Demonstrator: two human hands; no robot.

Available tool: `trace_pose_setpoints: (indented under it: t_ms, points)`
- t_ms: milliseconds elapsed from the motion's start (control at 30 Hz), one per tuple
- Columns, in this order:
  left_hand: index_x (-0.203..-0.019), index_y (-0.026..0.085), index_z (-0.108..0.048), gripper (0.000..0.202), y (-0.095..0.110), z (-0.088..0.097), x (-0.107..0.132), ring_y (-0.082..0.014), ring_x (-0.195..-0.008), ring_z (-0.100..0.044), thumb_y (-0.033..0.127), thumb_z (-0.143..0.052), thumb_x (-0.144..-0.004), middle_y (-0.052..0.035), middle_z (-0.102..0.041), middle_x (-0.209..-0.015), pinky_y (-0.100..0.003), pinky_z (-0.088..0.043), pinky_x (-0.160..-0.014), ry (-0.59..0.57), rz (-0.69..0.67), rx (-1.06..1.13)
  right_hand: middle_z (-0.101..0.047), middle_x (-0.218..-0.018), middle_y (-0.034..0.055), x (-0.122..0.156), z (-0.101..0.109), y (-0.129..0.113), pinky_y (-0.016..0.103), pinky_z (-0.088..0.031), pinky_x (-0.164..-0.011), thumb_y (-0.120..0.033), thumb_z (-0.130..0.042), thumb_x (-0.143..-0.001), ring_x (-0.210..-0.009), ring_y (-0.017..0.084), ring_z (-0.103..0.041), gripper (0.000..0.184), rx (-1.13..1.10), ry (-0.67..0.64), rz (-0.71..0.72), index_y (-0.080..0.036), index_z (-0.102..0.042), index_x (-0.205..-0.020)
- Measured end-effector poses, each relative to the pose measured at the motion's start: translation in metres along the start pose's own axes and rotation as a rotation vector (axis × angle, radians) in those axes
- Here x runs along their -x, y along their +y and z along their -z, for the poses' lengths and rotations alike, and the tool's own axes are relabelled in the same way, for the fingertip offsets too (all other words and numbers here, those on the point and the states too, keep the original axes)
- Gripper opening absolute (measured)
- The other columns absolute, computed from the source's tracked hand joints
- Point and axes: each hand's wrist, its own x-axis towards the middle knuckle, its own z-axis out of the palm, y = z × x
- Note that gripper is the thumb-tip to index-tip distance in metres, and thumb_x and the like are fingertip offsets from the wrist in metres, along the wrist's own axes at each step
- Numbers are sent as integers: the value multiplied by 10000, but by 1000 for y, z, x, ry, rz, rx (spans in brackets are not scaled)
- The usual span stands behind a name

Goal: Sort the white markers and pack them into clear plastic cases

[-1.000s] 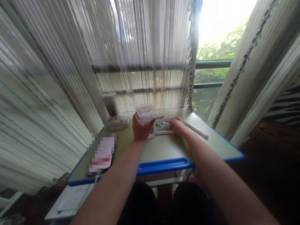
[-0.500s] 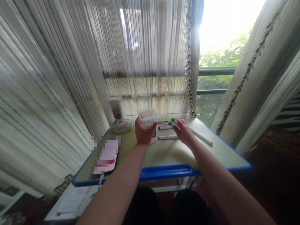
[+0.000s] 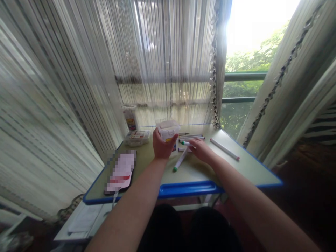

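Note:
My left hand (image 3: 163,148) is wrapped round a clear plastic box (image 3: 168,132) with a coloured label, keeping it upright with its mouth upward. To the right of the box, my right hand (image 3: 201,149) is closed on a white marker (image 3: 187,143) whose green end points left at the box. A second green-ended marker (image 3: 180,161) slants down below those fingers; whether they touch it I cannot tell. Behind the right hand lie several white markers (image 3: 193,139), partly covered by it. Another marker (image 3: 179,149) shows only in part between the two hands.
A white marker with pink ends (image 3: 224,149) lies on the right of the table (image 3: 252,175). At the back left, a flat clear case (image 3: 138,137) lies by an upright container (image 3: 130,119). A phone (image 3: 120,171) with a cable rests at the left. Curtains (image 3: 162,63) hang behind.
My right hand has shifted left and turned. The two green-ended markers, together before, now point apart, one leftward and one toward the near edge. My left hand keeps hold of the box.

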Motion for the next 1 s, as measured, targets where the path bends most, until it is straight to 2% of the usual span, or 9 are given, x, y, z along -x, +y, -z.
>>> trace_pose_setpoints:
  t_ms: [167, 433, 633, 833, 933, 1000]
  points:
    - [-1130, 153, -479, 761, -1, 0, 0, -276, -998, -603, 636, -704, -587, -132, -599, -1058, -403, -488, -848, -9, -8, -12, -689, -1004, 79, 0, 4, -2, 341, -440, -880, -126, -542, -829, -997, 221, -581, 235, -12, -32, 32, -190, -663, -1020]
    - [-1128, 160, -488, 753, -4, -2, 0, -277, -987, -608, 629, -710, -582, -132, -602, -1058, -411, -493, -842, -11, 1, -28, -669, -1038, 67, 9, 16, -21, 380, -393, -928, -118, -521, -800, -1043, 235, -536, 311, 125, -92, 109, -227, -661, -1056]
    - [-1115, 136, -496, 750, -8, -2, -2, -297, -1004, -601, 610, -718, -578, -151, -597, -1058, -447, -486, -872, -6, 29, -49, -677, -961, 55, 12, 23, -25, 370, -386, -898, -105, -542, -711, -995, 244, -527, 312, 173, -125, 66, -222, -693, -958]
    - [-1091, 158, -494, 699, -10, -2, -3, -286, -992, -601, 561, -742, -576, -123, -587, -1022, -452, -486, -870, 26, 46, -45, -671, -824, 66, 12, 23, -20, 309, -405, -781, -147, -535, -713, -869, 216, -557, 170, 219, -182, 29, -197, -688, -769]
    - [-1077, 197, -495, 669, -11, -2, -3, -274, -971, -605, 559, -745, -573, -94, -586, -1016, -461, -487, -867, 26, 33, -33, -674, -813, 64, 11, 25, -14, 299, -416, -777, -144, -531, -713, -854, 213, -565, 158, 191, -112, -33, -187, -675, -760]
    - [-1076, 205, -496, 669, -11, -2, -3, -276, -976, -602, 564, -745, -569, -92, -586, -1020, -463, -486, -865, 30, 24, -35, -673, -834, 71, 11, 29, -10, 305, -428, -792, -141, -514, -735, -852, 212, -570, 169, 171, 17, -92, -177, -666, -798]
